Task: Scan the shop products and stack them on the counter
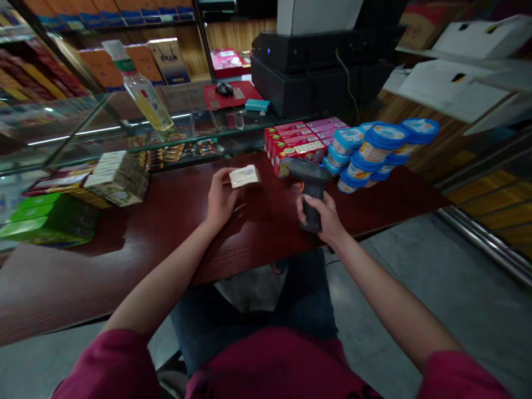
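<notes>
My left hand [221, 197] grips a small white box [245, 176] by its left end, a little above the dark red tabletop [174, 233]. The box's printed face is turned up toward me, its print too small to read. In my right hand [326, 216] is a black barcode scanner [312, 191], my fingers wrapped round its handle. The scanner's head points left, toward the side where the box is. Just behind the scanner sit red boxes [293, 143] in a block, with pink boxes [330, 128] beside them. Blue-lidded tubs [374, 149] are stacked to its right.
At the left stand green boxes [50, 216] and white-and-green cartons [118, 177]. A glass display case [95, 124] runs along the back, with a tall bottle [143, 94] on it. A mouse [224, 88] lies on a red mat near black equipment [311, 77].
</notes>
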The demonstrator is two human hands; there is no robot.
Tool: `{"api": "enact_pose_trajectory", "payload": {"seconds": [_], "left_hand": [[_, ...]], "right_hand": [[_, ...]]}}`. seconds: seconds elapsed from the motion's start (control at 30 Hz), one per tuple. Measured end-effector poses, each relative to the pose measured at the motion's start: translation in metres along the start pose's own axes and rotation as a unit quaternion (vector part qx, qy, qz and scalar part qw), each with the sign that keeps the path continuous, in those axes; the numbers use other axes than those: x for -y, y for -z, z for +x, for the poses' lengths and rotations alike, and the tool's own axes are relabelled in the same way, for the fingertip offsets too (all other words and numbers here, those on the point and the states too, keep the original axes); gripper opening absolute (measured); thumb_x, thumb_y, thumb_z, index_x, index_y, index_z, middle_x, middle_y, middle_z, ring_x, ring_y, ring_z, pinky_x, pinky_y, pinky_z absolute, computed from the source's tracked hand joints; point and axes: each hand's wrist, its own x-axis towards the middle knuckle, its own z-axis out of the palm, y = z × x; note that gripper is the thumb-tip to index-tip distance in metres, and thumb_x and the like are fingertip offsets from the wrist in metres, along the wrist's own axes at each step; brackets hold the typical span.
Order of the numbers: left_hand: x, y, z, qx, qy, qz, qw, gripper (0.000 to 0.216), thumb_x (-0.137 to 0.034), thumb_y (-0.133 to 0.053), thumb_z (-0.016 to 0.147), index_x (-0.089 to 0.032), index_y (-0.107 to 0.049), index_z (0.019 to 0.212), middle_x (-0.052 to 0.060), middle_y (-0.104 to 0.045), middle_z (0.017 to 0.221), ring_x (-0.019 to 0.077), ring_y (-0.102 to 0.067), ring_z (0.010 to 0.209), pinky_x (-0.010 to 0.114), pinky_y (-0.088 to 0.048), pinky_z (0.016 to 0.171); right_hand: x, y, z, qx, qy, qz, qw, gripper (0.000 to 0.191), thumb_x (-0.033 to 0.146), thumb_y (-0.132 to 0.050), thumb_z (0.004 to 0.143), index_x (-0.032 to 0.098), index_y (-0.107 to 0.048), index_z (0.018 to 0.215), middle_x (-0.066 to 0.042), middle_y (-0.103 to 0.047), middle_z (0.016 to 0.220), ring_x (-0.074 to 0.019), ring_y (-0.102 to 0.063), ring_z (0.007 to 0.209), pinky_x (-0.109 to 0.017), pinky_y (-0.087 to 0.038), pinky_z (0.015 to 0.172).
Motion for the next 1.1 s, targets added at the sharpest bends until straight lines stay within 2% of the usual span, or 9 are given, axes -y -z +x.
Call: {"api": "enact_pose_trajectory", "payload": {"seconds": [0.17, 0.33, 0.47, 0.63, 0.73, 0.83, 0.93, 1.03, 1.1], "left_hand": [[0.051, 0.083, 0.003, -0.088, 0.033, 0.037, 0.995, 0.052, -0.024, -0.071, 0.088, -0.025, -0.059, 0.139, 0.013, -0.069, 0.144, 0.0277, -0.069, 0.134, 0.046, -0.057, 0.117], [0.087, 0.123, 0.022, -0.144, 0.105, 0.056, 0.982, 0.057, -0.025, -0.072, 0.087, -0.025, -0.06, 0.143, 0.013, -0.073, 0.14, 0.0275, -0.075, 0.125, 0.045, -0.061, 0.111], [0.101, 0.138, 0.035, -0.122, 0.106, 0.031, 0.986, 0.055, -0.04, -0.076, 0.091, -0.029, -0.061, 0.143, 0.012, -0.074, 0.14, 0.027, -0.074, 0.128, 0.044, -0.06, 0.111], [0.095, 0.15, 0.03, -0.118, 0.139, 0.076, 0.98, 0.067, -0.043, -0.091, 0.081, -0.028, -0.067, 0.141, 0.006, -0.077, 0.11, 0.0265, -0.076, 0.105, 0.043, -0.063, 0.102], [0.088, 0.156, 0.022, -0.113, 0.134, 0.146, 0.974, 0.06, -0.043, -0.095, 0.078, -0.025, -0.075, 0.132, 0.003, -0.073, 0.099, 0.0283, -0.074, 0.106, 0.045, -0.06, 0.107], [0.091, 0.16, 0.017, -0.081, 0.122, 0.147, 0.978, 0.066, -0.047, -0.095, 0.077, -0.024, -0.074, 0.135, 0.009, -0.071, 0.12, 0.0316, -0.068, 0.127, 0.044, -0.059, 0.112], [0.1, 0.166, 0.018, -0.016, 0.142, 0.075, 0.987, 0.071, -0.052, -0.093, 0.078, -0.026, -0.071, 0.141, 0.013, -0.062, 0.148, 0.0327, -0.057, 0.149, 0.042, -0.058, 0.114], [0.105, 0.167, 0.022, 0.052, 0.184, -0.028, 0.981, 0.068, -0.055, -0.09, 0.08, -0.026, -0.072, 0.139, 0.012, -0.07, 0.144, 0.0326, -0.064, 0.143, 0.045, -0.06, 0.113], [0.103, 0.16, 0.026, 0.051, 0.203, -0.075, 0.975, 0.067, -0.053, -0.093, 0.078, -0.024, -0.072, 0.134, 0.012, -0.076, 0.134, 0.0327, -0.07, 0.133, 0.046, -0.061, 0.11]], "right_hand": [[-0.032, -0.059, 0.049, 0.156, -0.104, 0.051, 0.981, 0.047, 0.05, -0.083, 0.08, 0.02, -0.066, 0.111, 0.006, -0.064, 0.065, -0.0096, -0.048, 0.043, -0.023, -0.037, 0.04], [-0.063, -0.116, 0.097, 0.234, -0.145, 0.043, 0.96, 0.053, 0.052, -0.085, 0.077, 0.018, -0.065, 0.112, 0.005, -0.067, 0.063, -0.0095, -0.049, 0.041, -0.022, -0.036, 0.04], [-0.075, -0.138, 0.117, 0.254, -0.147, 0.036, 0.955, 0.054, 0.052, -0.085, 0.076, 0.018, -0.065, 0.113, 0.004, -0.068, 0.064, -0.0099, -0.05, 0.043, -0.022, -0.038, 0.041], [-0.074, -0.13, 0.115, 0.237, -0.142, 0.034, 0.961, 0.057, 0.053, -0.086, 0.08, 0.019, -0.065, 0.119, 0.005, -0.067, 0.066, -0.0102, -0.051, 0.044, -0.023, -0.039, 0.041], [-0.07, -0.125, 0.111, 0.225, -0.147, 0.029, 0.963, 0.056, 0.054, -0.087, 0.08, 0.018, -0.065, 0.118, 0.005, -0.066, 0.065, -0.0102, -0.051, 0.044, -0.024, -0.04, 0.042], [-0.067, -0.126, 0.108, 0.226, -0.151, 0.017, 0.962, 0.055, 0.052, -0.088, 0.079, 0.018, -0.065, 0.116, 0.004, -0.066, 0.066, -0.0103, -0.051, 0.044, -0.024, -0.04, 0.042], [-0.066, -0.129, 0.103, 0.242, -0.153, -0.005, 0.958, 0.053, 0.051, -0.087, 0.08, 0.019, -0.065, 0.115, 0.004, -0.066, 0.066, -0.0111, -0.052, 0.045, -0.025, -0.04, 0.04], [-0.064, -0.132, 0.097, 0.26, -0.155, -0.028, 0.953, 0.049, 0.05, -0.086, 0.081, 0.02, -0.066, 0.113, 0.004, -0.066, 0.067, -0.0109, -0.051, 0.046, -0.024, -0.04, 0.039], [-0.062, -0.133, 0.094, 0.27, -0.156, -0.04, 0.949, 0.047, 0.049, -0.086, 0.082, 0.019, -0.067, 0.113, 0.004, -0.066, 0.068, -0.0107, -0.052, 0.047, -0.024, -0.04, 0.04]]}}
